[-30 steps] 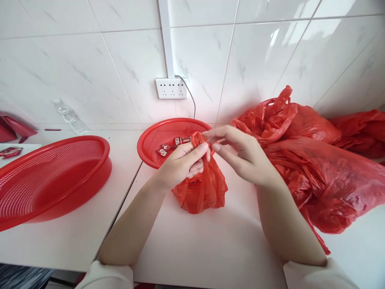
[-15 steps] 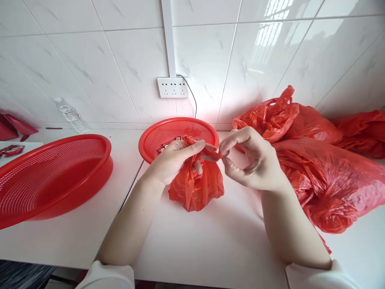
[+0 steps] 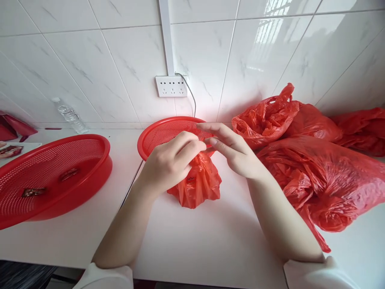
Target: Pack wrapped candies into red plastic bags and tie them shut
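A small red plastic bag (image 3: 200,184) stands on the white table (image 3: 210,249), bulging with something inside. My left hand (image 3: 171,162) is closed round the bag's gathered top. My right hand (image 3: 233,150) meets it from the right, fingers stretched out and pinching the bag's handle at the left hand's fingertips. Right behind both hands sits a small red mesh basket (image 3: 156,134); its contents are hidden by my hands.
A large red mesh basket (image 3: 51,176) with two small packets in it lies at the left. Big crumpled red plastic bags (image 3: 315,168) are heaped at the right. A clear bottle (image 3: 70,116) and a wall socket (image 3: 171,86) are at the tiled wall.
My left hand has closed down over the bag's top and my right hand has straightened its fingers toward it. Two packets now show in the large basket.
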A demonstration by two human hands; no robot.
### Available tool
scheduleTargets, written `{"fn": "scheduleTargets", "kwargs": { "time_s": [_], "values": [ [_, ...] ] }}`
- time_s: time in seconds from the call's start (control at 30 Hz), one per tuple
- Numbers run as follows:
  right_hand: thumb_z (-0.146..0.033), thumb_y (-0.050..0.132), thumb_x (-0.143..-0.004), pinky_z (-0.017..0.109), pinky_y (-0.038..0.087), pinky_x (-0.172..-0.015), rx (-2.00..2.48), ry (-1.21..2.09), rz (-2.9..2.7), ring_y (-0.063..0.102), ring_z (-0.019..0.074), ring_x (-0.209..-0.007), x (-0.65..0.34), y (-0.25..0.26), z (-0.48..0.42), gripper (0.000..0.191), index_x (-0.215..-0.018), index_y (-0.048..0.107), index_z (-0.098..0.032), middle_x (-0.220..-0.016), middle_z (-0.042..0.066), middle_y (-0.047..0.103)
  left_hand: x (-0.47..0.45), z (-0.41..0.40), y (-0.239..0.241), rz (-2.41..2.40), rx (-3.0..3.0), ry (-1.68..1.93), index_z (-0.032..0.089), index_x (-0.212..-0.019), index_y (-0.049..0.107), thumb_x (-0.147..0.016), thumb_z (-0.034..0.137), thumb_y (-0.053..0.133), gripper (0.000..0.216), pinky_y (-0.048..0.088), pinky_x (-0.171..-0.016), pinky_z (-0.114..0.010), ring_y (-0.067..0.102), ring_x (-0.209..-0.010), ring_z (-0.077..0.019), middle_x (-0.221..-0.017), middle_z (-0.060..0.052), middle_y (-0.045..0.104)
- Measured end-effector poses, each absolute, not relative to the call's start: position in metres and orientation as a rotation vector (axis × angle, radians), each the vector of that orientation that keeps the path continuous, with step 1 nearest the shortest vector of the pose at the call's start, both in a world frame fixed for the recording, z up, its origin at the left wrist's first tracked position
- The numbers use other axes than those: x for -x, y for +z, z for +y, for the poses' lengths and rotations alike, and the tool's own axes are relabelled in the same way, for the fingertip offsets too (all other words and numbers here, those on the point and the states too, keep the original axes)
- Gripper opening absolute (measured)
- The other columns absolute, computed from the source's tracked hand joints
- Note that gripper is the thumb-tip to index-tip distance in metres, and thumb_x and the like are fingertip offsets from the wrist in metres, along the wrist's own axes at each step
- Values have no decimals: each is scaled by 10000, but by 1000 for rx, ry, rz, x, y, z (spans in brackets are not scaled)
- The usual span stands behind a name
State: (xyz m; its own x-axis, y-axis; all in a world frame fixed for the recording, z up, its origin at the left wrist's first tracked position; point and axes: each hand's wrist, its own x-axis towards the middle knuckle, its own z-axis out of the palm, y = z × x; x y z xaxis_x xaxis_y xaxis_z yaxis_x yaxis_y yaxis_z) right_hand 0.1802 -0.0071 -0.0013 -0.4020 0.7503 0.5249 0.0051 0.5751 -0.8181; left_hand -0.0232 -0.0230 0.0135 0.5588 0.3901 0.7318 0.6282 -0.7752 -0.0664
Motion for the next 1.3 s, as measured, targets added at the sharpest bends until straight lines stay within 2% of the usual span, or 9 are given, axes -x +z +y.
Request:
{"fn": "scheduleTargets", "kwargs": {
  "time_s": [0.1, 0.27, 0.4, 0.53, 0.67, 0.83, 1.07, 1.2, 1.3],
  "values": [
    [-285, 518, -938, 331, 544, -831, 522, 1131, -1793, 632, 160, -963, -179, -4, -2, 339, -1274, 528, -244, -1179, 54, 625, 23, -12, 4, -804, 2354, -1169, 256, -867, 641, -820, 94, 546, 193, 506, -694, -275, 641, -789, -161, -899, -17, 686],
    [-399, 594, -889, 328, 539, -792, 587, 1159, -1746, 635, 160, -815, -182, -3, 2, 227, -875, 659, -182, -853, 34, 675, 21, -7, 1, -793, 2413, -1331, 271, -844, 687, -818, 116, 591, 184, 510, -738, -284, 660, -813, -154, -877, 11, 721],
    [-464, 668, -815, 342, 531, -816, 643, 1216, -1562, 636, 166, -856, -188, -9, 9, 277, -752, 620, -198, -995, 42, 686, 19, -11, 10, -884, 2496, -1450, 250, -794, 699, -810, 207, 659, 61, 503, -708, -289, 652, -751, -154, -787, 11, 721],
    [-626, 477, -869, 365, 533, -781, 657, 1274, -1539, 637, 204, -916, -196, -6, 9, 499, -625, 528, -194, -1030, 64, 663, 24, -16, 24, -1142, 2524, -1425, 204, -598, 597, -821, 293, 644, 245, 402, -558, -276, 502, -557, -119, -584, 14, 580],
    [-738, 231, -883, 346, 507, -812, 875, 957, -1652, 622, 214, -956, -219, 5, 6, 679, -532, 437, -194, -894, 68, 650, 37, -18, 33, -1272, 2687, -1359, 194, -538, 522, -825, 306, 620, 323, 329, -525, -275, 405, -516, -108, -531, 22, 465],
    [-650, 279, -930, 313, 452, -736, 1135, 648, -1519, 614, 196, -913, -273, 5, 13, 648, -512, 469, -194, -893, 63, 654, 63, -6, 33, -1304, 2908, -1283, 189, -469, 416, -807, 306, 608, 406, 266, -513, -287, 321, -494, -111, -501, 22, 340],
    [-610, 481, -877, 305, 352, -537, 1369, 477, -1467, 447, 124, -509, -312, -1, 12, 535, -525, 492, -208, -539, 8, 477, 73, 9, 28, -1493, 3274, -785, 185, -477, 321, -801, 313, 570, 428, 220, -500, -289, 269, -493, -102, -509, 28, 315],
    [-613, 553, -828, 299, 374, -521, 1687, 591, -1923, 452, 126, -508, -306, 10, -5, 462, -629, 590, -198, -574, -1, 513, 61, 10, 26, -1675, 3265, -283, 191, -495, 450, -807, 390, 546, 382, 259, -499, -275, 367, -500, -110, -510, 23, 427],
    [-593, 516, -856, 346, 465, -644, 1720, 475, -2063, 596, 200, -718, -287, 19, -17, 376, -907, 654, -247, -838, 19, 658, 57, 8, 26, -1813, 3174, -144, 215, -626, 606, -793, 512, 555, 344, 353, -552, -260, 522, -621, -144, -654, 11, 598]
  ]
}}
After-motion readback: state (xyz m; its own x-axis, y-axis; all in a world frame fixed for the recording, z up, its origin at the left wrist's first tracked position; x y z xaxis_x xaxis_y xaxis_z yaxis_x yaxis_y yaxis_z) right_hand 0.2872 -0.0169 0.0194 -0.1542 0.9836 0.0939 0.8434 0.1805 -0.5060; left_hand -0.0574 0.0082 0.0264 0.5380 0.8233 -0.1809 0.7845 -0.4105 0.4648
